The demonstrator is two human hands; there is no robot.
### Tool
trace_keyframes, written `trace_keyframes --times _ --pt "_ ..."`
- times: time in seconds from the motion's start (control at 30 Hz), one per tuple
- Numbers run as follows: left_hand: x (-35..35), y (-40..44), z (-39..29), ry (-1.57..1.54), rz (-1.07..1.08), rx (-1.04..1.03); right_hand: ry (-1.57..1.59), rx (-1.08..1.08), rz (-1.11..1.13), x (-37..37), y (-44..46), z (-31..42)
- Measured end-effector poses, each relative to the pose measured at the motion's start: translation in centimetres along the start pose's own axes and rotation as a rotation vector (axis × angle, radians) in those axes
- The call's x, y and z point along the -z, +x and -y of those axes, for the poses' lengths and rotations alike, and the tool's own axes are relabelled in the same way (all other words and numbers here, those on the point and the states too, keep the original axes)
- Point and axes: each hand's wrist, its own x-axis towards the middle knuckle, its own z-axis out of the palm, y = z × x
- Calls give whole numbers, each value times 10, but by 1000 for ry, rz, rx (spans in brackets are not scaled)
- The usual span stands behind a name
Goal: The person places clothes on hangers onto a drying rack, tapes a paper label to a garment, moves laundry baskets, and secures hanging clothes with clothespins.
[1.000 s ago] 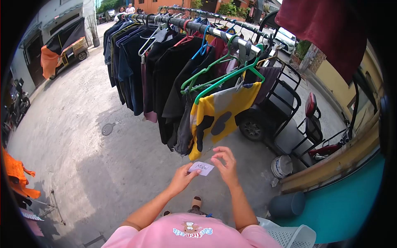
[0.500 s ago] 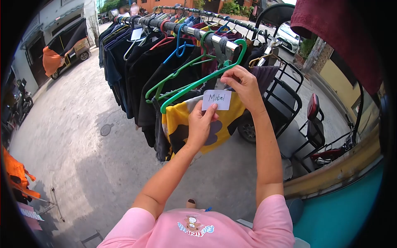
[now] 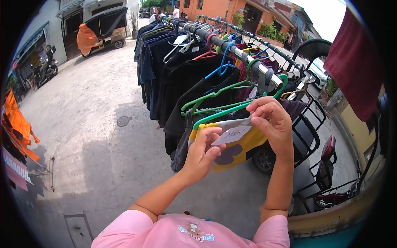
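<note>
A white paper name tag point(image 3: 231, 135) with a handwritten word hangs tilted in front of a yellow garment point(image 3: 244, 152) with a grey patch. My right hand point(image 3: 273, 124) pinches at the tag's upper edge, where a small greyish strip shows; its exact kind is unclear. At the tag's left corner, my left hand point(image 3: 198, 155) is open, thumb apart from the index finger, other fingertips partly behind the paper. Just above, a green hanger point(image 3: 225, 111) holds the garment and hooks over the rack's rail point(image 3: 264, 76). My right fingers cover part of that hanger.
Dark shirts point(image 3: 182, 78) on coloured hangers fill the rack, another white tag point(image 3: 180, 39) among them. A black-framed vehicle with a wheel point(image 3: 264, 159) stands close on the right. Maroon cloth point(image 3: 351, 66) hangs at upper right. Orange cloth point(image 3: 18, 124) hangs at left.
The view has shifted, so the rack sits further right. The tag has tilted, and my left thumb has come off its face. My right hand has moved down from the hanger to the tag's top.
</note>
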Motion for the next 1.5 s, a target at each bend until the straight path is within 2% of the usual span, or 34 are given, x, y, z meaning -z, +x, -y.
trace_keyframes --times 0.1,0.27,0.33,0.47,0.57,0.6,0.73,0.8,1.07,1.2,1.3,1.5 --pt "35 2 -3 70 -49 -209 64 -4 29 -7 14 2" --pt "93 23 -10 72 -70 -170 120 -139 47 -45 54 8" --pt "117 34 -11 -65 38 -165 117 -205 30 -70 75 12" --pt "160 62 -12 -59 133 -239 89 -359 32 -125 117 16" --pt "185 78 -16 -89 38 -209 88 -346 8 -164 140 7" --pt "189 83 -13 -166 -60 -153 94 -359 -12 -174 146 5" --pt "211 108 -6 -399 -175 -74 87 -411 -83 -205 160 -7" --pt "219 120 -5 -540 -233 -8 59 -400 -87 -212 164 -17" --pt "228 174 21 -590 -190 15 -53 -397 -225 -208 174 -56" --pt "226 208 27 -613 -140 68 -54 -416 -348 -200 182 -72" --pt "224 238 36 -603 -87 101 -54 -551 -406 -193 195 -84" --pt "223 301 57 -763 47 153 -187 -533 -577 -190 233 -113"
